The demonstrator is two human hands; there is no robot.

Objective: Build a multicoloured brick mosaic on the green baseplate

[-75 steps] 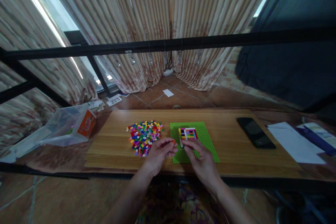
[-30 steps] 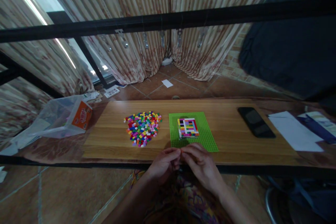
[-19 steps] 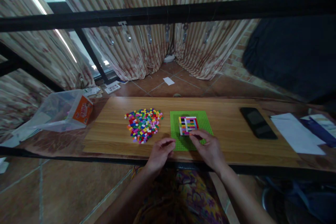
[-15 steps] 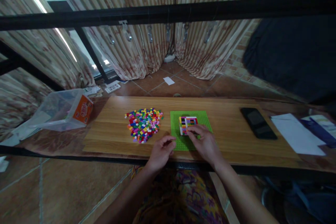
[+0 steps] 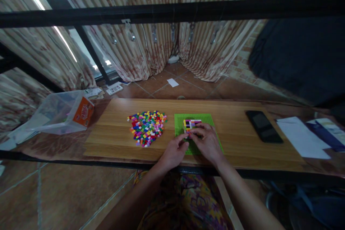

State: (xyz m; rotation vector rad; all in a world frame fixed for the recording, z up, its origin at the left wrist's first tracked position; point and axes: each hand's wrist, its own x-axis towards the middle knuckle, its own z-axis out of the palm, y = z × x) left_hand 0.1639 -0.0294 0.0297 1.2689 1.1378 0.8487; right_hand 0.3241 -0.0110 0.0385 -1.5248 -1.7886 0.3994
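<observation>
A small block-shaped build of colourful toy bricks [image 5: 188,123] stands on a green studded baseplate [image 5: 207,118]. My right hand [image 5: 208,143] reaches over its right front side, covering part of it. Thumb and fingertips are pinched together at the build's front; anything between them is too small to make out. At the front left corner is my left hand [image 5: 174,152], its index fingertip close to or touching the bricks. The left thumb is apart from the index finger, with nothing visible between them. To the left lies a loose heap of multicoloured bricks [image 5: 148,127].
The wooden board [image 5: 231,115] carries a black phone [image 5: 264,126] on its right. White papers [image 5: 299,136] lie beyond that end. A clear plastic box [image 5: 60,111] with an orange label stands left of the board. A black rail [image 5: 172,13] crosses ahead, before striped curtains [image 5: 151,54].
My left hand has moved right and forward to the build's front corner. My right hand has shifted slightly left, its fingertips now meeting the left hand's. The view has drifted slightly.
</observation>
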